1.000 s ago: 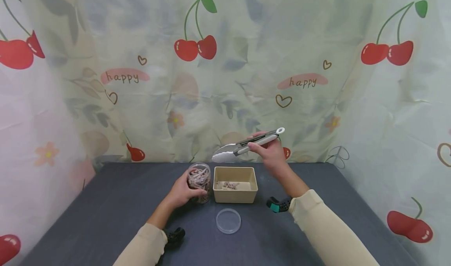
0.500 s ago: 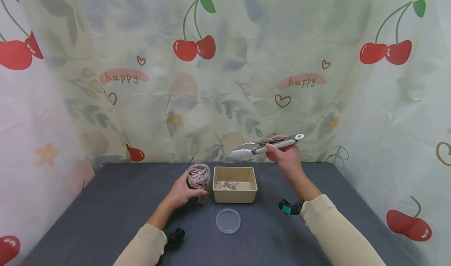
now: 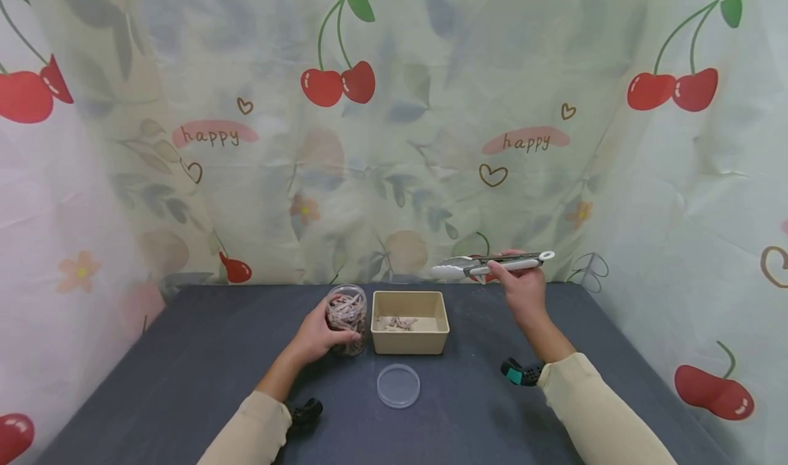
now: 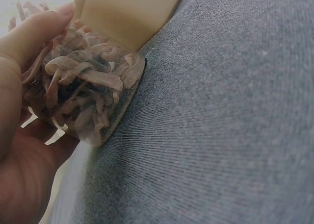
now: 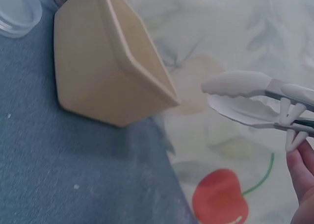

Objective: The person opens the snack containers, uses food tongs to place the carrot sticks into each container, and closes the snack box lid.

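Observation:
My left hand (image 3: 317,331) grips a clear jar (image 3: 355,345) standing on the dark table, thumb across its near side. Pale brownish-pink strips (image 4: 83,82) fill the jar. In my right hand (image 3: 526,294) is a pair of tongs (image 3: 468,267) with white scalloped tips and grey-white handles, raised at the back right of the table. The tips point left and are slightly apart in the right wrist view, with nothing between them. A beige rectangular box (image 3: 410,344) stands just right of the jar. Several small strips (image 3: 397,323) lie on its floor.
A round clear lid (image 3: 398,386) lies flat on the table (image 3: 185,376) in front of the box. Behind the table's far edge hangs a printed curtain (image 3: 394,143), which also encloses the left and right sides.
My right hand has moved right and lower with the tongs, from above the box to beyond its right side. The tongs have turned nearly level. My left hand stays on the jar.

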Motion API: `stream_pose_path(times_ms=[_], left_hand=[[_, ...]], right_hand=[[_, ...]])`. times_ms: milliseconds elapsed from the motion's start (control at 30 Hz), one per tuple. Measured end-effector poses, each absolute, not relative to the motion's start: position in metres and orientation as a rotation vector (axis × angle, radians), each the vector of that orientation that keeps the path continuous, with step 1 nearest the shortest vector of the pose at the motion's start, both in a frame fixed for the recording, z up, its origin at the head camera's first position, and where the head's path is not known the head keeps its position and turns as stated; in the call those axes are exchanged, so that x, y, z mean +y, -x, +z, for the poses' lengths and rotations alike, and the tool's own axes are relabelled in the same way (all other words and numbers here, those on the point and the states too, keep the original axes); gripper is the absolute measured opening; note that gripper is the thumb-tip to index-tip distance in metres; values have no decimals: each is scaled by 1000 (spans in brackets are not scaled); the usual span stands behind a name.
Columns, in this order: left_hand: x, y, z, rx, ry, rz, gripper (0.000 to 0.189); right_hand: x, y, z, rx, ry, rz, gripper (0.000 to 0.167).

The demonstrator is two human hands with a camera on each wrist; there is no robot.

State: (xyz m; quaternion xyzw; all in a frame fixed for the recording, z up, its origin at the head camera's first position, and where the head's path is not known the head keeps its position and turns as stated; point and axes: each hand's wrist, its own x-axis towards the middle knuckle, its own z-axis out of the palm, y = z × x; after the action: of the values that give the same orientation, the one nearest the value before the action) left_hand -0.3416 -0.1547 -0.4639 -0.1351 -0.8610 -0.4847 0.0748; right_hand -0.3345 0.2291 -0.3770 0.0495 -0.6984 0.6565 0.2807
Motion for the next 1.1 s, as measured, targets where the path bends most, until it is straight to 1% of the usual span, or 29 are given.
stream_pose_path(times_ms=[367,567,1100], left_hand=[[-155,340,-463,-2584,396,-1462,92],[-154,341,-462,-2581,414,-1465,92],[-155,340,-462,-2592,396,-1451,92]], right_hand=[[244,337,-406,-1930,48,1626,42],[252,338,-421,-1903,100,1601,39],[265,342,-448,-1826,229,1649,46]])
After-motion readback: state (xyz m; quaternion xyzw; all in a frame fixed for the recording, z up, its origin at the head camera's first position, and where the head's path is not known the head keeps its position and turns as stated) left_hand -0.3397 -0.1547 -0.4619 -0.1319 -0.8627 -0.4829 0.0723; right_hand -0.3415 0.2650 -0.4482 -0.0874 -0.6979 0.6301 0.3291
